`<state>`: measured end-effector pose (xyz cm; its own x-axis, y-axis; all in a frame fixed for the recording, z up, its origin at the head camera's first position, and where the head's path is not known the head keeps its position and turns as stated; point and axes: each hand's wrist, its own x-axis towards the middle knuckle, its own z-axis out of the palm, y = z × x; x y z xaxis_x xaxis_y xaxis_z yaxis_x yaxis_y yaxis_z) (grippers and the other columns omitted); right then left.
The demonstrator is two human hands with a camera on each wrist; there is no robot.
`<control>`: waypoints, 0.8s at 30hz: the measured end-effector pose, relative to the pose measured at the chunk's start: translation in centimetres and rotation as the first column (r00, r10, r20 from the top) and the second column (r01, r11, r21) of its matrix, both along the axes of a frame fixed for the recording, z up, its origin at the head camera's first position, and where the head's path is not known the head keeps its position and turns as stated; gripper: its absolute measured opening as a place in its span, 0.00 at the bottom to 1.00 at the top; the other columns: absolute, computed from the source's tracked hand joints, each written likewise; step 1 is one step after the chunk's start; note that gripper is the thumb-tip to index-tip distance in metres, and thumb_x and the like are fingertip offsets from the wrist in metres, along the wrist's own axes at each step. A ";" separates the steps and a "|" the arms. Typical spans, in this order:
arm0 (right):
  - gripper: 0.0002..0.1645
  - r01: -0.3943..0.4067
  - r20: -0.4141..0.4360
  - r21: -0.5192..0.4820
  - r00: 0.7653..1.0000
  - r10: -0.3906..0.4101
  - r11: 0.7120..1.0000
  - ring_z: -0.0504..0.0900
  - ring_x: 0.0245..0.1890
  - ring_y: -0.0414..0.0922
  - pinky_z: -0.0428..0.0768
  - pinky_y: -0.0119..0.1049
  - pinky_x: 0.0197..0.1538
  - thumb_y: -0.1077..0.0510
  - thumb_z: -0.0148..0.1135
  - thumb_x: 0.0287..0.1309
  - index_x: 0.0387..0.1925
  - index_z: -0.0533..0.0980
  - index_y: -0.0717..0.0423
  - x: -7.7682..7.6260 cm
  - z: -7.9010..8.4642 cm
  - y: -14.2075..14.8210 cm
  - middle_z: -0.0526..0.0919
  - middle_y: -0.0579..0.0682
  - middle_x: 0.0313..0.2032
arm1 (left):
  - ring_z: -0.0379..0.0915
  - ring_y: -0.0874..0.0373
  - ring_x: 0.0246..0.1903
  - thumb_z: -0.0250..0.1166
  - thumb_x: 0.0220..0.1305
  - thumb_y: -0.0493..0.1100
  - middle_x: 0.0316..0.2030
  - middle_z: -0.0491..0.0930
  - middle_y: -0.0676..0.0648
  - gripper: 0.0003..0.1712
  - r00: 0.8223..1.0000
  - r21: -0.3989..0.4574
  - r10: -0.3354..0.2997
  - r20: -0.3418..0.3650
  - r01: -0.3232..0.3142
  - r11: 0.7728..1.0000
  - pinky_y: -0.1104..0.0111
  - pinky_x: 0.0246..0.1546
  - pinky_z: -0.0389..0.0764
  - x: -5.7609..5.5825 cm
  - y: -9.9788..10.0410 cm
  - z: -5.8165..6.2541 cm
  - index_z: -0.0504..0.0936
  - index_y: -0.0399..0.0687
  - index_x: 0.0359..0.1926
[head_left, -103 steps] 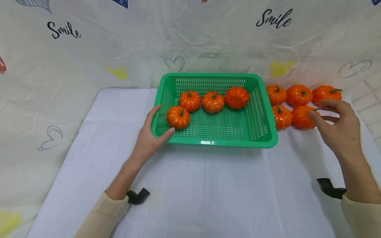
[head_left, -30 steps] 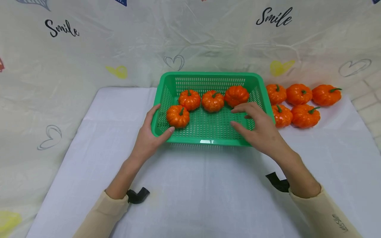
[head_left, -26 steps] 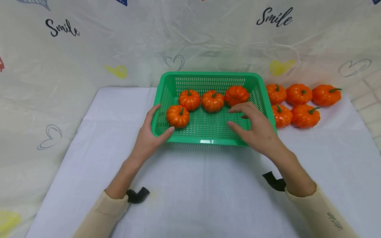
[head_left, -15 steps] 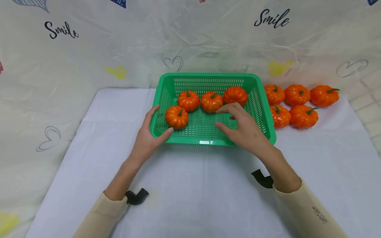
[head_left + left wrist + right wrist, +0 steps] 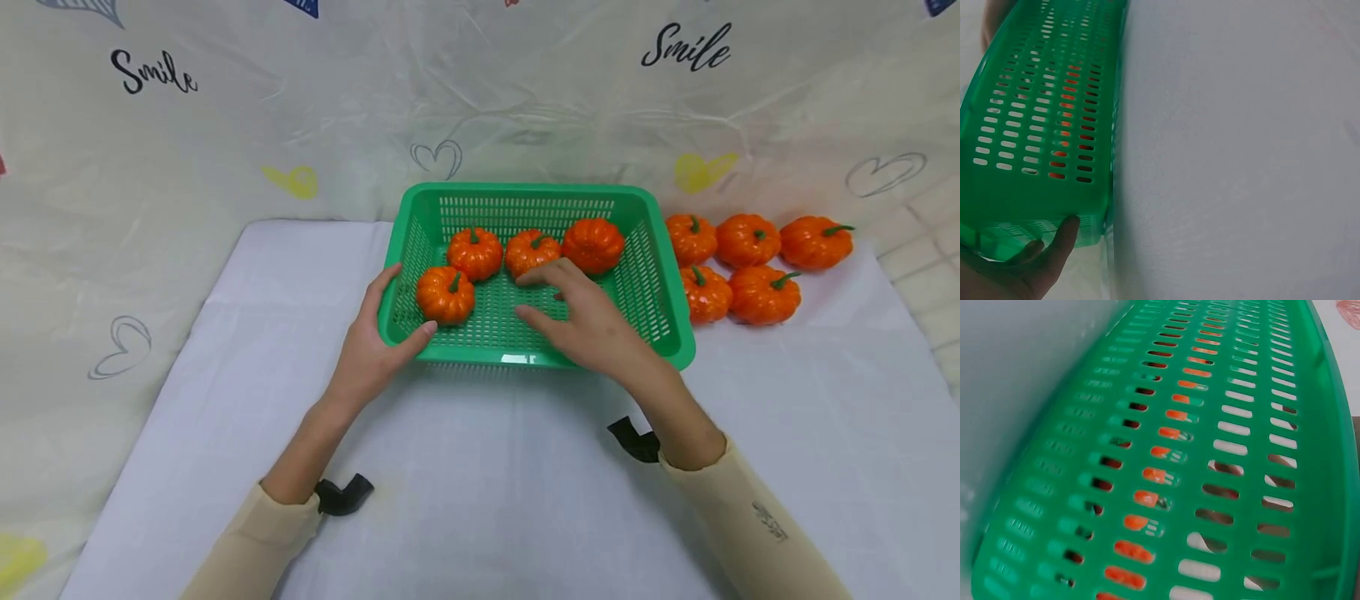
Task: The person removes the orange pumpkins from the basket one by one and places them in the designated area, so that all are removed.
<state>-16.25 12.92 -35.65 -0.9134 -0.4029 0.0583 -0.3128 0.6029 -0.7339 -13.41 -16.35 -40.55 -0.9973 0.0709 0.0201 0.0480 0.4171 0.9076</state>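
A green mesh basket (image 5: pixel 480 357) stands at the back of the white cloth, with several small orange pumpkins in it. My left hand (image 5: pixel 372 354) grips its left end, the thumb over the front rim and the fingers at the left rim. In the left wrist view, fingertips (image 5: pixel 1067 232) lie against the end wall. Over the basket's middle hovers my right hand (image 5: pixel 592 329), fingers bent and apart from the thumb, nothing between them. Its index fingertip overlaps the speckled pumpkin (image 5: pixel 533 248). The front left pumpkin (image 5: pixel 446 296) lies nearest my left thumb.
Right of the basket, several more pumpkins stand in two rows, among them a front one (image 5: pixel 765 296) and a back right one (image 5: pixel 816 242). A pale printed sheet (image 5: pixel 525 83) hangs behind the cloth-covered table (image 5: pixel 480 483). Each wrist carries a black strap piece (image 5: pixel 345 495).
My right hand has left the pumpkins on the right and moved leftward over the basket, holding nothing. My left hand and the pumpkins stay where they were.
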 end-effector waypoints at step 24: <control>0.28 -0.098 0.079 0.067 0.993 0.092 0.993 0.74 0.69 0.56 0.76 0.53 0.70 0.52 0.63 0.73 0.70 0.72 0.54 -1.7 0.0 -4.5 0.75 0.52 0.69 | 0.56 0.52 0.78 0.69 0.65 0.60 0.81 0.54 0.57 0.50 1.000 0.004 -0.009 -0.011 0.009 1.000 0.42 0.76 0.65 -0.1 -0.1 -0.2 0.51 0.76 0.81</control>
